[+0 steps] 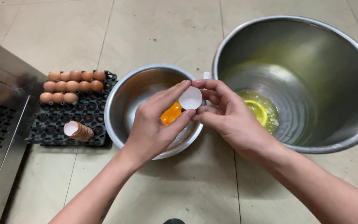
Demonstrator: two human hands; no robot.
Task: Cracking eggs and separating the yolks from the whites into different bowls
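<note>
My left hand (152, 124) and my right hand (228, 116) meet over the near rim of a small steel bowl (123, 89), both gripping a cracked eggshell (190, 98) whose white inside faces up. Orange yolk (170, 114) shows just below the shell, between my left fingers and the bowl. A much larger steel bowl (311, 54) stands to the right, with pale egg white and a yolk (262, 110) at its bottom.
A black egg tray (83, 112) lies on the tiled floor at left, with several brown eggs (73, 85) in its far rows and a stack of empty shells (78, 131) near its front. A metal unit (1, 124) borders the far left.
</note>
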